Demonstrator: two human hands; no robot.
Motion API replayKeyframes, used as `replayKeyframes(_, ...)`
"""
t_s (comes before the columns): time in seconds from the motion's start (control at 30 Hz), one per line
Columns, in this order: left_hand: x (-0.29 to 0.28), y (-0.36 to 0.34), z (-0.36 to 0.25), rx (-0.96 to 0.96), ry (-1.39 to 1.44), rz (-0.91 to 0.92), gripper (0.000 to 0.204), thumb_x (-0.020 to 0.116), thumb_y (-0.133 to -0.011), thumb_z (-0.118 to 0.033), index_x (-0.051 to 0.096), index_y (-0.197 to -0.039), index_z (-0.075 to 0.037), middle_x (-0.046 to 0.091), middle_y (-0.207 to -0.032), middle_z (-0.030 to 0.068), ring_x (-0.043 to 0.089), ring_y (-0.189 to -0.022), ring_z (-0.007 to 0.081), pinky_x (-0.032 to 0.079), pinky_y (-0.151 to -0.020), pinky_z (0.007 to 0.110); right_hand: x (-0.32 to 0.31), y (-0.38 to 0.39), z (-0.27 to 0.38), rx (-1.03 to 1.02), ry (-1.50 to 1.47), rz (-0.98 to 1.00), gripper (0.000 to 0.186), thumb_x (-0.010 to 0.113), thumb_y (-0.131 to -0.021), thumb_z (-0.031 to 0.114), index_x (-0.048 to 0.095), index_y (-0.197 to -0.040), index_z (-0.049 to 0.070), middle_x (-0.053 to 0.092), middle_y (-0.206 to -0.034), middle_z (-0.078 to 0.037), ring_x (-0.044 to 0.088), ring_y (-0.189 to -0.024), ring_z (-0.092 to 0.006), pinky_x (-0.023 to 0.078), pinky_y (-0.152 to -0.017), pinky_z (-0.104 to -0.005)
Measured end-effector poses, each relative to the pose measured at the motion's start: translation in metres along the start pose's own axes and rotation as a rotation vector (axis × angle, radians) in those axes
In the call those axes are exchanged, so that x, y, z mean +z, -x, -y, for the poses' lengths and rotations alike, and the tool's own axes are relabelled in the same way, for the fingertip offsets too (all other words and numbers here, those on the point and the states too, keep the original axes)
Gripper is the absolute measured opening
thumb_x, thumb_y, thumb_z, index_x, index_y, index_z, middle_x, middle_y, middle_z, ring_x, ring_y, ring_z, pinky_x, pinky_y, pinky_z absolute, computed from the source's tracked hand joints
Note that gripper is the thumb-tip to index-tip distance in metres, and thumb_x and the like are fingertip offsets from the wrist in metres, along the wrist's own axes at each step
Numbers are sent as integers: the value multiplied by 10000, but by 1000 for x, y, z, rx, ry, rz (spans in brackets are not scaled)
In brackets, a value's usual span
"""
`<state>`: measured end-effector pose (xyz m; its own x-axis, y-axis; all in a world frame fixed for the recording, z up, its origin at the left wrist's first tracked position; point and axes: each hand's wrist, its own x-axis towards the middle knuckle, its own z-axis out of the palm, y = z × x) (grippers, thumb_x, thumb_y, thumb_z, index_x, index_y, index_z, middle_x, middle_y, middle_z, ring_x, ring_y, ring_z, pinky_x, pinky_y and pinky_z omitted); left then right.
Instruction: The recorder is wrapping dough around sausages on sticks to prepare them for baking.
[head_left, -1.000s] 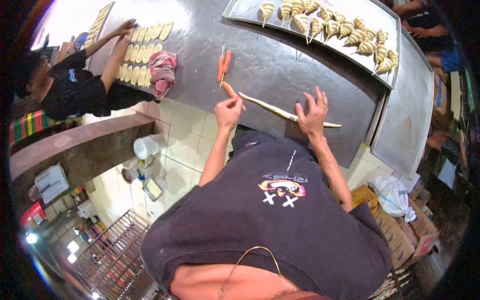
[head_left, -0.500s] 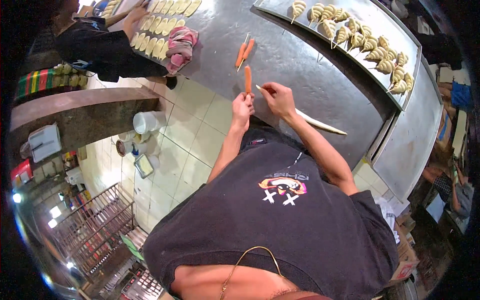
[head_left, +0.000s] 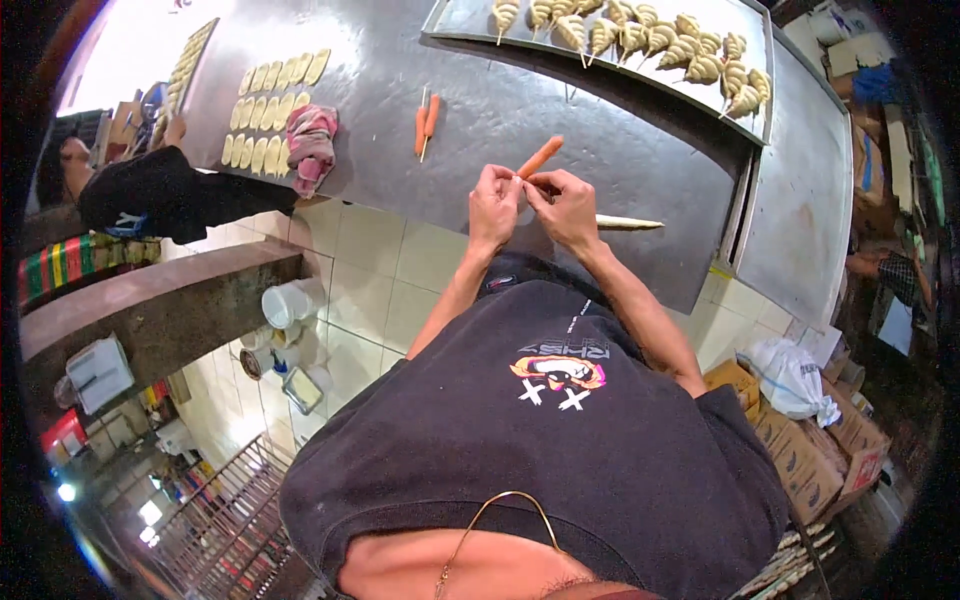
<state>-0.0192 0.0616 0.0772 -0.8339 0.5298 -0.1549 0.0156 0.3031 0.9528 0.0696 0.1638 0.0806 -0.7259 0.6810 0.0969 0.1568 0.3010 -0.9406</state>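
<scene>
My left hand (head_left: 493, 205) is closed around the lower end of an orange sausage (head_left: 540, 155), which slants up to the right. My right hand (head_left: 563, 210) touches it, thumb and fingers pinched at the sausage's base, on what looks like the end of a long pale dough strip (head_left: 629, 222). The rest of the strip lies on the steel table (head_left: 380, 60), running out to the right behind that hand. Above and left of my hands lie more orange sausages (head_left: 432, 118) on sticks. Exactly what is between my fingertips is partly hidden.
Spiral dough sticks fill a tray (head_left: 437, 30) at upper right, beside a metal sheet (head_left: 805, 230). Flattened dough pieces (head_left: 256, 112) lie left near a pink cloth (head_left: 312, 150). A co-worker (head_left: 140, 190) stands left. Buckets (head_left: 290, 300) are below the table; boxes (head_left: 795, 460) at lower right.
My right hand has gone from open on the dough strip to pinched beside my left hand, lifting its end to the sausage. The sausage now tilts right. The co-worker's arms have moved.
</scene>
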Motion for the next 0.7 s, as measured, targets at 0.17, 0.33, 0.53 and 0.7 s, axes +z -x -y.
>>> replayKeyframes(0.17,-1,-1,13,48,-60,-1,161,648,-926,-122,540,-892,-8,525,-621,-13,458,-562,61,387,-508,269,-29,17,-20,-76,149,59,263,768,-768,141,714,-989,10,666,-1082,-152,646,-1003,-297,520,-863,-391)
replayKeyframes(0.33,-14,11,-7,-200,625,343,152,604,-974,-134,479,-1013,-55,485,-668,-67,411,-585,40,353,-510,229,-73,37,-98,-168,544,185,258,794,-733,183,695,-916,32,582,-1289,-122,514,-1200,-347,440,-908,-491)
replayKeyframes(0.53,4,49,-30,-3,-146,746,251,624,-962,-199,437,-1055,-60,534,-636,-19,467,-574,77,385,-534,269,-107,-39,-68,106,66,17,243,653,-932,255,668,-929,12,674,-733,-77,626,-591,-176,490,-547,-319)
replayKeyframes(0.7,23,47,29,-113,-158,413,198,596,-976,-225,547,-985,-33,552,-699,16,478,-570,95,385,-509,282,-154,-34,68,-43,-10,343,231,679,-914,241,665,-940,12,599,-688,-41,499,-586,-83,404,-522,-279)
